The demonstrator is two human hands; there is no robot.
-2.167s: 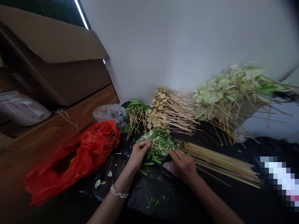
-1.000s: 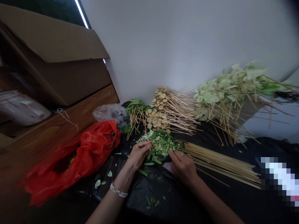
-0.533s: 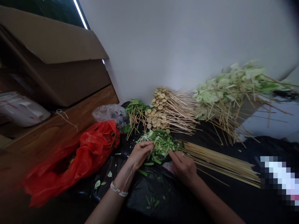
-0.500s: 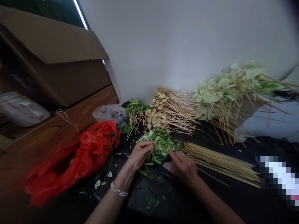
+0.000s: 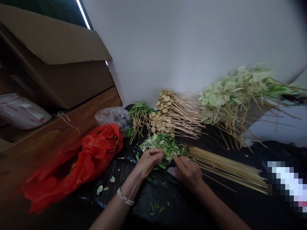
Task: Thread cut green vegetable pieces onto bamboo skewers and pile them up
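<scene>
My left hand [image 5: 150, 161], with a beaded bracelet at the wrist, has thumb and fingers pinched together over the near edge of a pile of cut green and white vegetable pieces [image 5: 165, 143]. What lies between its fingertips is too small to name. Just to the right, my right hand [image 5: 188, 171], with a ring, is closed too, its fingertips at the pile's right side; its hold is hidden. Bare wooden sticks [image 5: 227, 166] lie right of that hand. Behind the pile are skewered pale round slices [image 5: 163, 119] and skewered green vegetable pieces [image 5: 141, 110].
A red plastic bag [image 5: 93, 150] lies at the left beside a clear bag [image 5: 112, 116]. Skewered pale leaves [image 5: 220, 92] are stacked at the back right. A cardboard box [image 5: 69, 76] and a whitish bag [image 5: 26, 111] stand at the left. Black plastic [image 5: 148, 191] covers the work surface.
My left hand has moved slightly right and nearer my right hand. A thin stick seen between the hands earlier no longer shows clearly. The right hand has hardly moved.
</scene>
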